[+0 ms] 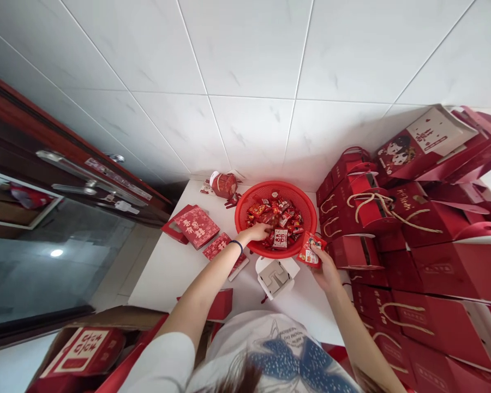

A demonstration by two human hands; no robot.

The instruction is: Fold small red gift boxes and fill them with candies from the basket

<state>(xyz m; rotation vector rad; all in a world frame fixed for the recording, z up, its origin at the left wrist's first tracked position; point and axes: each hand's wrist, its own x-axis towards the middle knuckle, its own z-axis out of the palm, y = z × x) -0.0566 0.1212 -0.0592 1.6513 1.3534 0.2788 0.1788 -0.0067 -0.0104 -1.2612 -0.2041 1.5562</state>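
Observation:
A red plastic basket (240,210) on the white table is filled with small wrapped candies (284,218), mostly red. Reaching over its near left rim, my left hand (261,233) has its fingers curled down among the candies; the fingertips are partly hidden, and what they pinch I cannot make out. A small white and red square packet (280,238) lies just right of these fingers. My right hand (326,268) grips a red packet (310,250) printed with a figure, at the basket's right rim. Below the basket, a small white box (276,277) stands with its flaps spread.
Stacked red gift boxes (396,267) with rope handles crowd the right side. Flat red printed boxes (197,225) lie on the left of the white table (155,273). A red bundle (224,184) sits by the tiled wall. A cardboard box (118,314) stands lower left, near a door (77,180).

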